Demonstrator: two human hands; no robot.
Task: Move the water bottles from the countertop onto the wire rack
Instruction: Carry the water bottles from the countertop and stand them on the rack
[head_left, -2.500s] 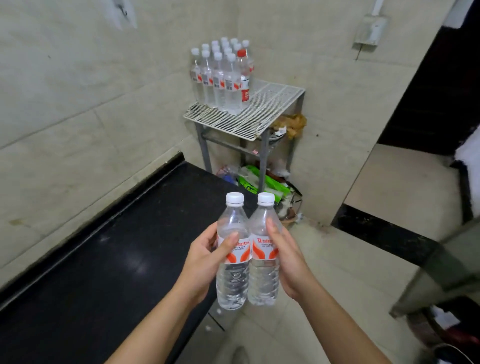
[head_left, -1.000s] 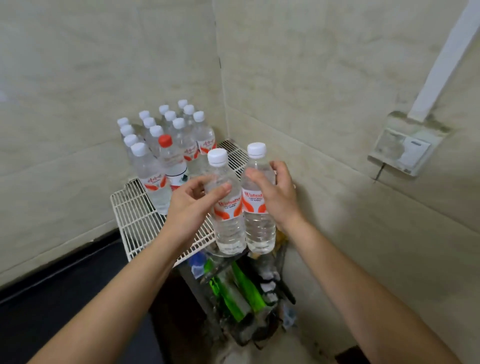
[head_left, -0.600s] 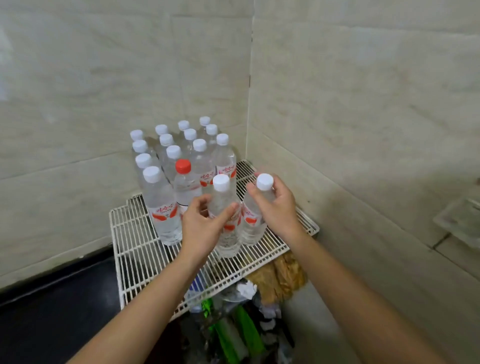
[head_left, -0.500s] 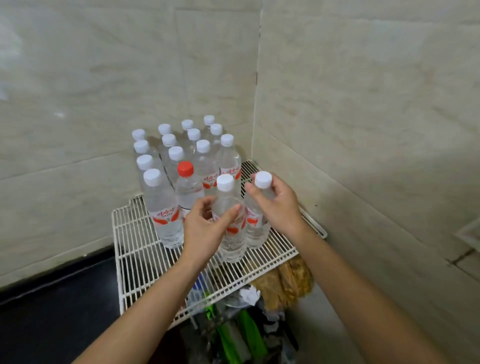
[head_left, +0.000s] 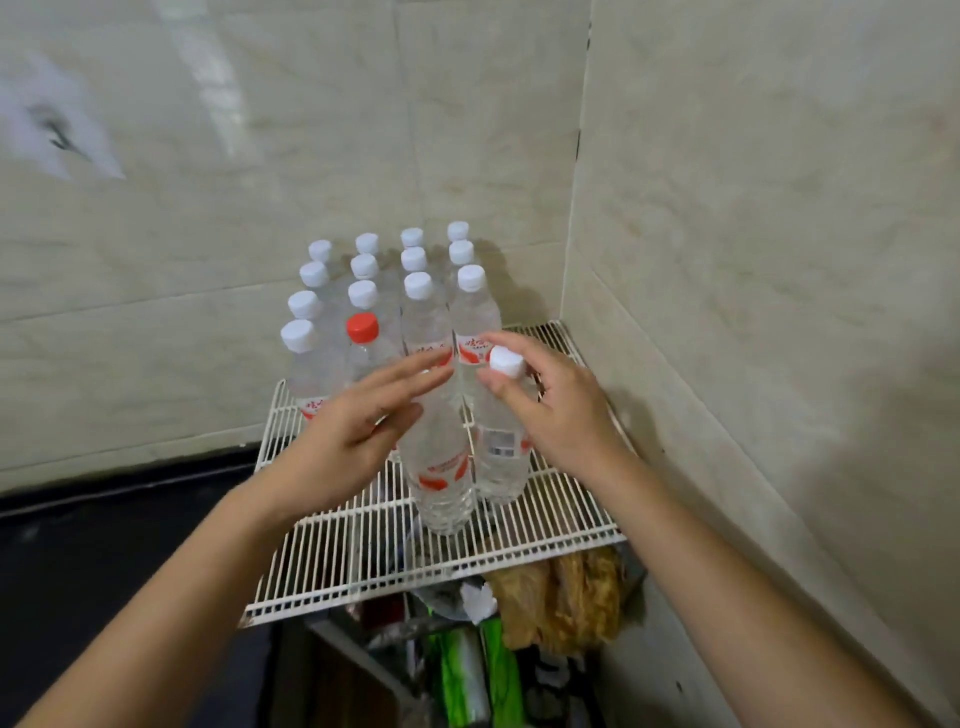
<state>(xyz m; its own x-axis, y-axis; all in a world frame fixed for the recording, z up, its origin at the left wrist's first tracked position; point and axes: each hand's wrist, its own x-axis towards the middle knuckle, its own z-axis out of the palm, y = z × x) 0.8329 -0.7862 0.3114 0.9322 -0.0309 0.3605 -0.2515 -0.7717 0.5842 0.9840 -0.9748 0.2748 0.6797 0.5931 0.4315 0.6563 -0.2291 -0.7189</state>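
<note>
As two clear plastic water bottles stand upright side by side on the white wire rack (head_left: 358, 561), the hands differ in what they do. The right hand (head_left: 563, 415) grasps the right-hand bottle (head_left: 501, 462) at its neck, with the thumb just under the white screw cap (head_left: 506, 361) and the fingers curled behind it. The left hand (head_left: 353, 431) is released, its fingers straight and pointing toward 2 o'clock across the top of the left-hand bottle (head_left: 441, 478). Whether they touch it I cannot tell; its cap is hidden behind them. The right-hand bottle stands just beside the other, at its 3 o'clock. At 11 o'clock from the pair, in the rack's far corner against the beige tiled walls (head_left: 208, 260), stands a block of white-capped bottles (head_left: 418, 312), with one red-capped bottle (head_left: 362, 332) in its front row. A black countertop (head_left: 104, 551) lies at the rack's 8 o'clock. Below the rack, at 6 o'clock, sit green packets (head_left: 457, 675) and a crumpled brown bag (head_left: 566, 597).
</note>
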